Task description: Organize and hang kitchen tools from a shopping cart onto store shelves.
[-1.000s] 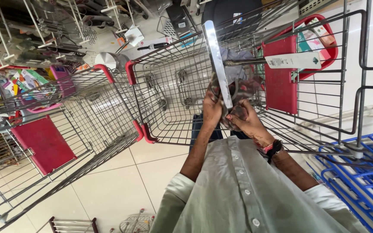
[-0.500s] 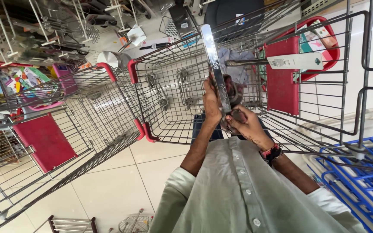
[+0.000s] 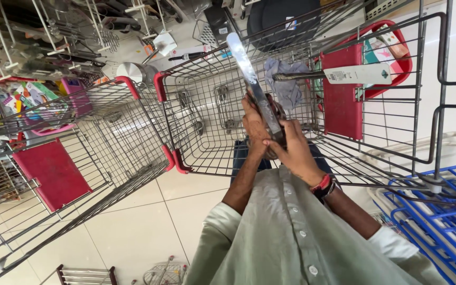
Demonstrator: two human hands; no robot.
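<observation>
Holding a long flat metal tool point(image 3: 254, 84) in both hands, we close the fingers point(image 3: 287, 138) of our right hand point(image 3: 294, 153) around its lower end, while our left hand point(image 3: 253, 126) grips it just beside. The tool points up, over the wire shopping cart point(image 3: 207, 111) with red handles. A second cart point(image 3: 64, 153) stands beside it.

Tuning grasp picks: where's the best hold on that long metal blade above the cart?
Probably the low end, from below. The metal blade stands nearly upright, flat and narrow; the left hand and right hand already wrap its base above the cart, leaving the shiny upper length free.
</observation>
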